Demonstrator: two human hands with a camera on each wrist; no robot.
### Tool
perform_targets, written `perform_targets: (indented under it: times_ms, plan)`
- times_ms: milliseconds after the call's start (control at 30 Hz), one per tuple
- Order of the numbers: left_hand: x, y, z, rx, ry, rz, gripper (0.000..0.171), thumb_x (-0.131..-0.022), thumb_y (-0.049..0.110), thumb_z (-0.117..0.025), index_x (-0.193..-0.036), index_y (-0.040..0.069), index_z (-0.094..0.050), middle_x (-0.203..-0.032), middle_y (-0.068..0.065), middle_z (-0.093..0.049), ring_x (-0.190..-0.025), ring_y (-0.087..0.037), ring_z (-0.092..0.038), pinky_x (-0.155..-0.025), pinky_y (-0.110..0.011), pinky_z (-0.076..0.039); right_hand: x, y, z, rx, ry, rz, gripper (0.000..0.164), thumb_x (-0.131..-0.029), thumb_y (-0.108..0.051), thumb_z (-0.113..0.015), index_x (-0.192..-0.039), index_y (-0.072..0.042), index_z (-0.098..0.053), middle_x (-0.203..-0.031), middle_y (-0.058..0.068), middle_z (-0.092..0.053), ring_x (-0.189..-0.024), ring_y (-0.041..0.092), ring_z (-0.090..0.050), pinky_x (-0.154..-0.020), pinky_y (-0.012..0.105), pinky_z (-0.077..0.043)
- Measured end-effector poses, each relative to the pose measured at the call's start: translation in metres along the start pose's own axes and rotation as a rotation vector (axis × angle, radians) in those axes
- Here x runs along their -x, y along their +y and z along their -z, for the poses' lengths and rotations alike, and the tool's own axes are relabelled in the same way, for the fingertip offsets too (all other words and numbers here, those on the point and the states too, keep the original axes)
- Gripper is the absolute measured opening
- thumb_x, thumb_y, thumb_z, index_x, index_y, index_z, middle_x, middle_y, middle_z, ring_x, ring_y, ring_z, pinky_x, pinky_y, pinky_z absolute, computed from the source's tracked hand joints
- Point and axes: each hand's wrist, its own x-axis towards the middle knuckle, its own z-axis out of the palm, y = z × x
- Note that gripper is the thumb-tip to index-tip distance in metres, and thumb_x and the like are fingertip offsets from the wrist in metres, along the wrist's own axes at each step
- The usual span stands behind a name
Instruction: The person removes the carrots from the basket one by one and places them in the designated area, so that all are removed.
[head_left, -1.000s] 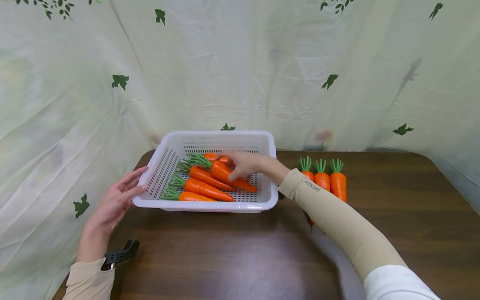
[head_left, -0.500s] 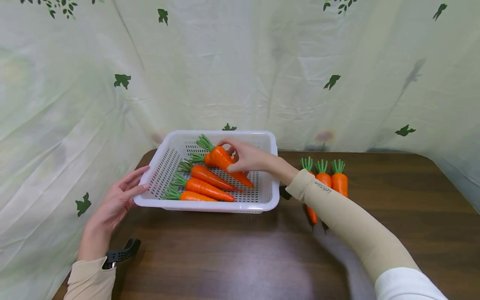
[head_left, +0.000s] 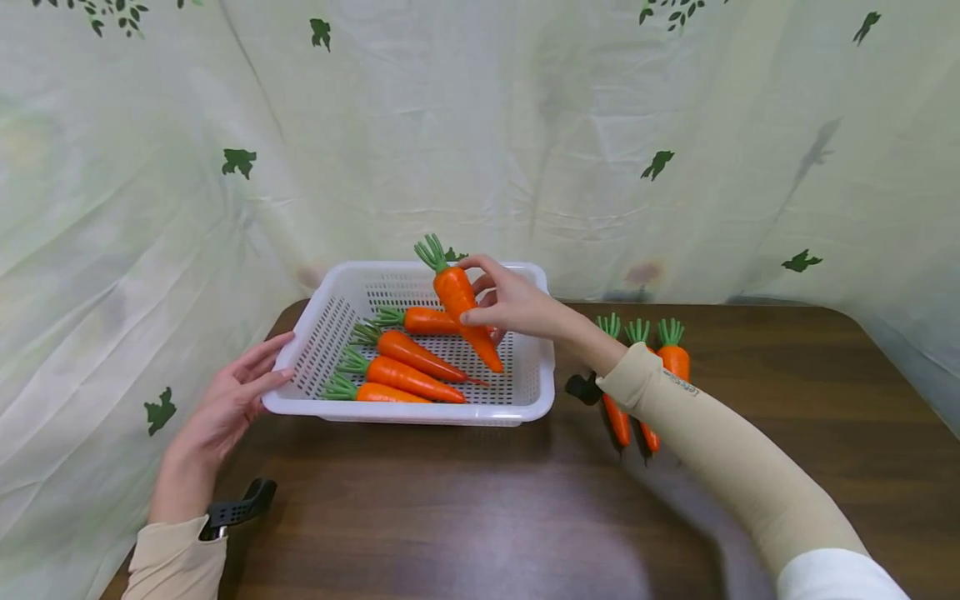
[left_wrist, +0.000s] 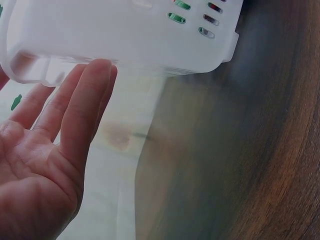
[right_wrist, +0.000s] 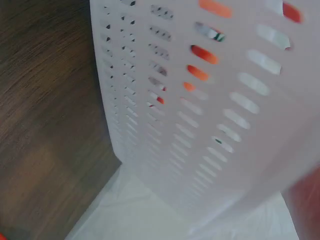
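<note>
In the head view, my right hand (head_left: 513, 304) pinches an orange carrot (head_left: 457, 296) with a green top, raised above the back part of a white slotted basket (head_left: 543, 358). Several more carrots (head_left: 412, 379) lie side by side in that basket, tops to the left. My left hand (head_left: 225, 408) holds the basket's left rim, thumb over it. The left wrist view shows the left hand's fingers (left_wrist: 80, 105) straight against the basket's outer wall (left_wrist: 115, 35). Only a blurred edge of the right hand (right_wrist: 307, 205) appears in the right wrist view, beyond the basket wall (right_wrist: 280, 120).
Three carrots (head_left: 673, 360) lie on the brown wooden table (head_left: 465, 500) right of the basket, partly hidden by the right sleeve (head_left: 720, 442). A pale curtain (head_left: 480, 150) with leaf prints hangs behind and left of the table.
My right hand has lifted the carrot up and back from the others in the basket, turning it more upright. The left hand and the basket have stayed in place.
</note>
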Motion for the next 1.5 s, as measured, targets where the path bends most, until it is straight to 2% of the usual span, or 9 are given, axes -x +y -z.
perform_targets:
  times_ms: [267, 500, 667, 867, 1233, 1500]
  plan:
    - [0.001, 0.000, 0.000, -0.020, 0.022, 0.015, 0.056, -0.100, 0.007, -0.057, -0.152, 0.019, -0.038, -0.137, 0.004, -0.052, -0.109, -0.014, -0.063, -0.082, -0.038, -0.056, 0.015, -0.004, 0.010, -0.060, 0.047, -0.024, 0.065, -0.088, -0.017, -0.072, -0.142, -0.021, -0.036, -0.114, 0.013, -0.057, -0.092, 0.028, -0.066, -0.059, 0.048, -0.059]
    - [0.000, 0.000, 0.002, 0.010, -0.001, 0.015, 0.056, -0.100, 0.007, -0.056, -0.152, 0.020, -0.039, -0.139, 0.002, -0.048, -0.109, -0.013, -0.063, -0.082, -0.041, -0.055, 0.032, -0.005, 0.014, -0.116, 0.100, -0.031, 0.070, -0.088, -0.017, -0.073, -0.144, -0.022, -0.032, -0.117, 0.015, -0.054, -0.092, 0.029, -0.067, -0.061, 0.056, -0.057]
    - [0.000, 0.000, 0.001, -0.036, 0.027, 0.020, 0.056, -0.100, 0.010, -0.057, -0.152, 0.021, -0.039, -0.136, 0.004, -0.051, -0.109, -0.012, -0.062, -0.082, -0.038, -0.056, 0.043, -0.006, 0.013, -0.125, 0.167, -0.036, 0.071, -0.088, -0.017, -0.073, -0.145, -0.021, -0.030, -0.116, 0.015, -0.054, -0.089, 0.030, -0.067, -0.058, 0.052, -0.058]
    - [-0.001, -0.001, 0.001, -0.016, 0.008, 0.002, 0.056, -0.100, 0.007, -0.055, -0.152, 0.018, -0.037, -0.135, 0.004, -0.052, -0.108, -0.013, -0.063, -0.081, -0.038, -0.056, 0.057, -0.007, 0.014, -0.138, 0.221, -0.053, 0.069, -0.088, -0.016, -0.073, -0.143, -0.021, -0.032, -0.115, 0.016, -0.054, -0.086, 0.032, -0.067, -0.056, 0.049, -0.058]
    - [0.000, -0.001, 0.000, -0.037, 0.022, 0.002, 0.056, -0.100, 0.009, -0.056, -0.152, 0.020, -0.039, -0.137, 0.002, -0.050, -0.108, -0.012, -0.063, -0.081, -0.039, -0.056, 0.084, -0.001, 0.015, -0.203, 0.255, -0.057, 0.069, -0.088, -0.012, -0.073, -0.145, -0.021, -0.033, -0.116, 0.018, -0.056, -0.090, 0.033, -0.066, -0.057, 0.052, -0.058]
    - [0.000, -0.002, 0.001, -0.018, 0.006, -0.008, 0.055, -0.101, 0.007, -0.054, -0.152, 0.019, -0.038, -0.138, 0.001, -0.049, -0.109, -0.014, -0.063, -0.082, -0.039, -0.056, 0.107, -0.001, 0.018, -0.183, 0.271, -0.051, 0.072, -0.088, -0.015, -0.075, -0.146, -0.022, -0.034, -0.120, 0.014, -0.058, -0.091, 0.032, -0.066, -0.063, 0.049, -0.059]
